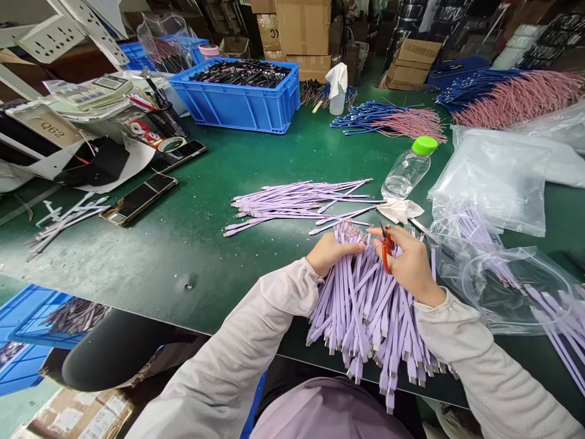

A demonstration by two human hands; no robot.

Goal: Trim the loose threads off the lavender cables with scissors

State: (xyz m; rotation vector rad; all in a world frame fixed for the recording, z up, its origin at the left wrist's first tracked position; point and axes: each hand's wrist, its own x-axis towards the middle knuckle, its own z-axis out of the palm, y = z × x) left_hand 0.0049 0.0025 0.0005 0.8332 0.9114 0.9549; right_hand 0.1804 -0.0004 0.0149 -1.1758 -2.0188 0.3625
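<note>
Both forearms reach fwd over table edge. Left hand (331, 251) curls fingers tight round top of purple cable bundle (370, 311), which fans down toward the person. Right hand (409, 262) grips red scissors (387, 253), fingers closed on handles, at bundle's top. Loose purple cables (297, 204) lie beyond.

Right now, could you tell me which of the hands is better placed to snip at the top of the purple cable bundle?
The right hand, probably: it holds the orange scissors at the bundle's upper end, while the left hand is closed around that end, gripping the cables.
</note>
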